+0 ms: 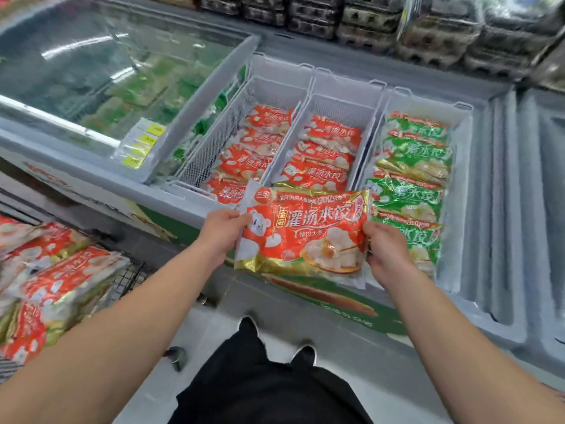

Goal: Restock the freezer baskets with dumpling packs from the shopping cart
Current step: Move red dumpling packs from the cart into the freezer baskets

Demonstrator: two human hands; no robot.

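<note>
A red and gold dumpling pack (305,234) is held flat in front of me, over the near rim of the open freezer (189,200). My left hand (221,232) grips its left edge and my right hand (386,249) grips its right edge. Beyond it stand three white baskets: the left basket (226,117) and the middle basket (308,114) hold red packs, and the right basket (458,139) holds green packs. The shopping cart (131,273) at the lower left is piled with several more red packs (61,280).
A sliding glass lid (107,65) covers the freezer's left part, with yellow price tags (142,142) at its edge. Grey egg trays (428,29) are stacked behind the freezer. Another freezer's lid (538,179) lies to the right. My feet stand on the grey floor (214,338).
</note>
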